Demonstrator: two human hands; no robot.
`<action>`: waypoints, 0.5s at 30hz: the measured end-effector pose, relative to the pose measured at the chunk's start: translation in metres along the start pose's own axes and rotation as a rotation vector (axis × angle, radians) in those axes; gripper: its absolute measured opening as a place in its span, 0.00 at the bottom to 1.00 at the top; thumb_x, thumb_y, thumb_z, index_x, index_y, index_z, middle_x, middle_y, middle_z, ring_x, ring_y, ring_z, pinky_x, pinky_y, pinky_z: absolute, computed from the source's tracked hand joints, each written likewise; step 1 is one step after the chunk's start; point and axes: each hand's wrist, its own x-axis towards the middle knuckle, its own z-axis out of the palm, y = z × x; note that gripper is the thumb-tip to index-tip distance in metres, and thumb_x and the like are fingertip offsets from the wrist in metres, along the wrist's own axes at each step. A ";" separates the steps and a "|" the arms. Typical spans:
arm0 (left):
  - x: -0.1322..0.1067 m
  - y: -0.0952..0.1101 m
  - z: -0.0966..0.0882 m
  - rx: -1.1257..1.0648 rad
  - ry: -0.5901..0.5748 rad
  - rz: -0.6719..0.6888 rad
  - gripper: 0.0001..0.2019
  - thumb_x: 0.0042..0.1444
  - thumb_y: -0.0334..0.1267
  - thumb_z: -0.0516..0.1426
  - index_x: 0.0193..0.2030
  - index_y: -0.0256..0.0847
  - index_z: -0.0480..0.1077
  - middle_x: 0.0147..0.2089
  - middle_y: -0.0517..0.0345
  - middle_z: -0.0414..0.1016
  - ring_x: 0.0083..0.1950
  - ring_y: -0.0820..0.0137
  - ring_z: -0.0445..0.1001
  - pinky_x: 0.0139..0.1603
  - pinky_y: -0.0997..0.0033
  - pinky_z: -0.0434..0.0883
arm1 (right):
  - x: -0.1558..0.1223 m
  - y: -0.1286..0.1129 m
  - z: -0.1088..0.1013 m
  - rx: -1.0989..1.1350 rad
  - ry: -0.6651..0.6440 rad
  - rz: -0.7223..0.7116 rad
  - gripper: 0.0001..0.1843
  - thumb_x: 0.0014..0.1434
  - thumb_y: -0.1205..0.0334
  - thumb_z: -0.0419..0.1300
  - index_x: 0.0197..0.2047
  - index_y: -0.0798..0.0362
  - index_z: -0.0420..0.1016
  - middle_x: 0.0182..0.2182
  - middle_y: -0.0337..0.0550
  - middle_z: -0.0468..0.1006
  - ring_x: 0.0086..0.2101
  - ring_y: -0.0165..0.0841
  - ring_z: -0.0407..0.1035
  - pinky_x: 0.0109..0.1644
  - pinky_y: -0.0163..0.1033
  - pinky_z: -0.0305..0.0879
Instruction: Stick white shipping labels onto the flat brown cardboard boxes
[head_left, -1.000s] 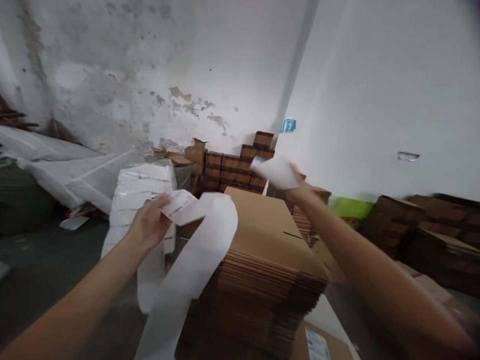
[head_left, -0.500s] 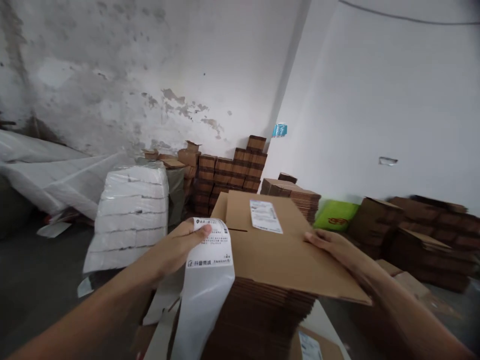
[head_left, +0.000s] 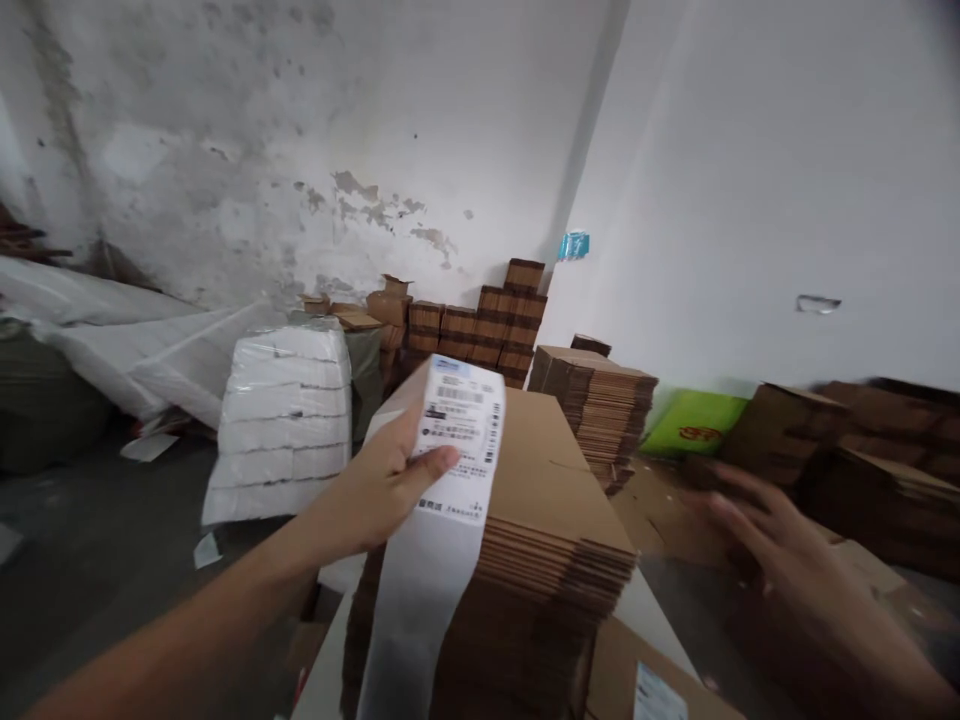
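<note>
My left hand [head_left: 397,470] is closed on a strip of printed shipping labels [head_left: 457,420], thumb on the front and fingers behind. The strip's tail hangs down past the near side of a tall stack of flattened cardboard boxes [head_left: 540,470]. My right hand [head_left: 765,530] is off to the right of the stack, smeared by motion, with its fingers apart and nothing in them. Low at the right of the stack lies a flat cardboard box with a white label [head_left: 660,690].
Behind the stack stands another pile of flattened boxes [head_left: 600,400], with brown bundles [head_left: 510,310] along the wall. A plastic-wrapped white bale [head_left: 285,420] is at the left. A green bag [head_left: 694,420] and more cardboard [head_left: 892,490] are at the right.
My right hand has let go of the labelled cardboard and moved right; that sheet is no longer on the stack. My left hand has raised the label strip and shifted it right.
</note>
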 end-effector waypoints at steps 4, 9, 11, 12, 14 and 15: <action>0.000 0.005 0.020 0.118 -0.065 -0.006 0.11 0.55 0.32 0.54 0.42 0.41 0.76 0.45 0.57 0.78 0.53 0.59 0.71 0.56 0.65 0.64 | -0.002 -0.113 0.061 0.024 -0.355 -0.528 0.31 0.48 0.52 0.65 0.55 0.43 0.63 0.35 0.41 0.77 0.38 0.38 0.73 0.46 0.44 0.69; 0.002 0.009 0.011 -0.546 0.120 -0.292 0.14 0.54 0.43 0.57 0.41 0.36 0.74 0.39 0.52 0.79 0.45 0.58 0.75 0.43 0.66 0.72 | -0.016 -0.147 0.107 -0.015 -0.173 -0.963 0.03 0.56 0.65 0.60 0.36 0.50 0.72 0.33 0.38 0.75 0.35 0.31 0.69 0.41 0.38 0.66; 0.006 0.009 0.002 -0.751 0.245 -0.368 0.14 0.59 0.41 0.50 0.39 0.34 0.73 0.33 0.51 0.79 0.38 0.61 0.77 0.38 0.66 0.72 | -0.016 -0.144 0.109 -0.070 -0.177 -1.084 0.04 0.56 0.67 0.59 0.35 0.49 0.70 0.33 0.38 0.74 0.36 0.32 0.69 0.41 0.39 0.65; 0.008 0.010 -0.002 -0.787 0.307 -0.383 0.14 0.60 0.37 0.47 0.39 0.34 0.73 0.31 0.51 0.78 0.37 0.62 0.77 0.37 0.67 0.72 | -0.015 -0.144 0.108 -0.088 -0.182 -1.132 0.04 0.56 0.68 0.58 0.34 0.49 0.69 0.33 0.38 0.74 0.37 0.33 0.68 0.41 0.39 0.64; 0.008 0.011 -0.008 -0.831 0.396 -0.399 0.18 0.62 0.35 0.43 0.42 0.33 0.72 0.31 0.51 0.78 0.37 0.64 0.77 0.39 0.68 0.72 | -0.012 -0.147 0.107 -0.090 -0.170 -1.162 0.06 0.57 0.70 0.56 0.31 0.49 0.68 0.32 0.39 0.73 0.36 0.33 0.68 0.40 0.39 0.64; 0.007 0.013 -0.011 -0.864 0.404 -0.407 0.21 0.64 0.40 0.41 0.43 0.32 0.72 0.32 0.49 0.79 0.39 0.63 0.77 0.39 0.67 0.72 | -0.011 -0.149 0.108 -0.081 -0.159 -1.150 0.06 0.57 0.70 0.56 0.31 0.50 0.68 0.32 0.39 0.73 0.36 0.33 0.68 0.40 0.39 0.64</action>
